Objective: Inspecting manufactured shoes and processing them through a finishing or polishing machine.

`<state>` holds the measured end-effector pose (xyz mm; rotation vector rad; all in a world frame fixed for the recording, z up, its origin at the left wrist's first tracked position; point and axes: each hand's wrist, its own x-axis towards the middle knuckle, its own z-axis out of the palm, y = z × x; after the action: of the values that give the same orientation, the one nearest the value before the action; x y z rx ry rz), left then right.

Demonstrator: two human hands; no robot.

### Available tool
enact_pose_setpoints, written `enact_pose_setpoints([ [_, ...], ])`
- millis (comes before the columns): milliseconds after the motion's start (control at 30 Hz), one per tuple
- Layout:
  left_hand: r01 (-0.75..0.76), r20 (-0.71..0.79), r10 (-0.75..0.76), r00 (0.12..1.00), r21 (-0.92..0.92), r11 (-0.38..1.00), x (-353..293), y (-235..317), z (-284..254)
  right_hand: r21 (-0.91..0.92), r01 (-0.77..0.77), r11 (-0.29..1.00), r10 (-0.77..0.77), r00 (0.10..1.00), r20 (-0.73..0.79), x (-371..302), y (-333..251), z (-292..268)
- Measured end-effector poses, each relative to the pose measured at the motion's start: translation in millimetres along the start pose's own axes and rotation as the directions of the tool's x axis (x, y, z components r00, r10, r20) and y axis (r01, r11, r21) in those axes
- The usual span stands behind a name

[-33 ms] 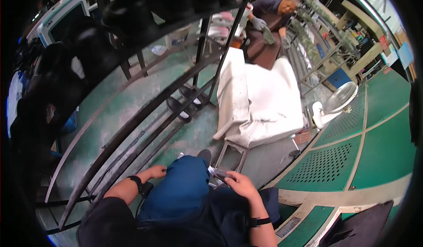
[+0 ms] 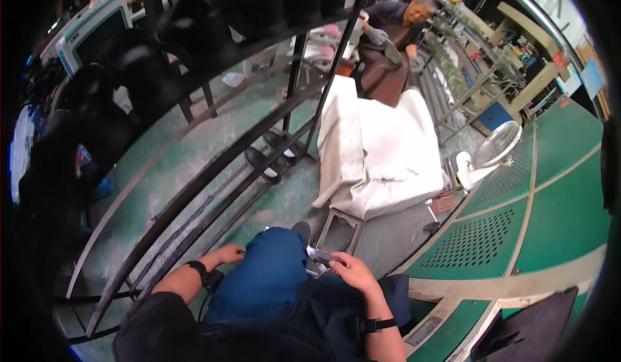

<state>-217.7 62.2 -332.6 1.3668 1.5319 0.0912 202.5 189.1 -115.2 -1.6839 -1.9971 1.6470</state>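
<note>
Holding dark item, green workshop floor

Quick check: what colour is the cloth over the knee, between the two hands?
The cloth is blue; it shows best in the head view.

head | left hand beside blue trouser leg, contents unclear | right hand: fingers round dark object | ahead: white-draped block | behind it: aproned co-worker, gloved, holding green piece | fan right
</note>
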Motion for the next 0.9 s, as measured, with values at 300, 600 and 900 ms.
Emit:
enact_pose_setpoints([
  [300, -0.445, -0.576, 0.164, 0.801, -0.388, 0.807, -68, 160, -134, -0.436, 0.375, 0.818, -0.372, 0.923, 0.095, -66, -78, -102],
  [600, -0.647, -0.414, 0.604, 0.681, 0.045, 0.761, -74, 323, -97, 0.005, 0.267, 0.964, -0.253, 0.920, -0.298, -413, -44, -248],
  [900, -0.369, -0.319, 0.465, 0.826, 0.318, 0.873, -100, 378, -75, 0.152, 0.716, 0.681, 0.702, -0.579, -0.415, -644, 266, -254],
])
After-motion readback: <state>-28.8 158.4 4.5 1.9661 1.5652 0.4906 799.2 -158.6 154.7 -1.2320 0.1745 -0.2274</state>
